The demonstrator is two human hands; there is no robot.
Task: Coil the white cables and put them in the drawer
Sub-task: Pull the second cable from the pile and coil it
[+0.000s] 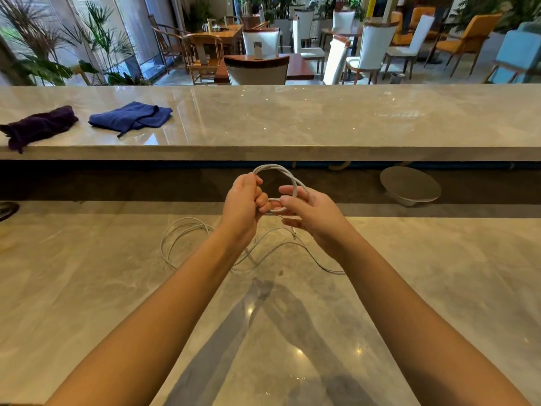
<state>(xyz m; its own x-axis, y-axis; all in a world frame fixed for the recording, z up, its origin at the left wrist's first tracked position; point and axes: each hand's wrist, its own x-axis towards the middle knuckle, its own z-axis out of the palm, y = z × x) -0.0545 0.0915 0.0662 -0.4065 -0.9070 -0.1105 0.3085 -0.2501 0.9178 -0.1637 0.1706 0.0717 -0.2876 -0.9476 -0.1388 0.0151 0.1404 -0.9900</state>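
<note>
Left hand [243, 197] grips white cable coil [278, 177]; right hand [307, 212] pinches it w/ loose tail [263, 247] trailing down onto counter [409, 273], toward person.

I saw the counter [87, 273] beneath the left hand [241, 200] was polished, glossy stone. The white cable [275, 168] it gripped looked smooth plastic. Far beyond-left of it, the blue cloth [131, 117] and purple cloth [38, 126] looked soft, matt.
</note>
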